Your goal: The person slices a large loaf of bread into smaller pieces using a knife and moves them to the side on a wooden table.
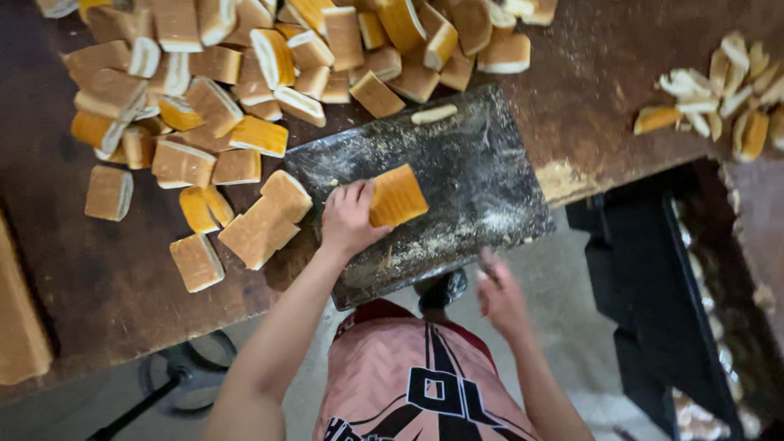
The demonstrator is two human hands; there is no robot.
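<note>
Cake blocks (pixel 196 106), brown-crusted, heaped across left and top of brown worktable (pixel 82 269); several just beside dark cutting board (pixel 474 180).

Left hand (pixel 349 219) on board's left part, fingers curled over near edge of cake slab (pixel 397 196), gripping it. Slab lies flat, golden face up, long axis tilted, far end pointing up-right.

Small pale offcut (pixel 434 113) at board's top edge.

Right hand (pixel 500 294) below board's lower edge, blurred, apart from slab; fingers seem loosely spread, nothing visibly held.

Pale trimmings pile (pixel 719 90) far right on table.
</note>
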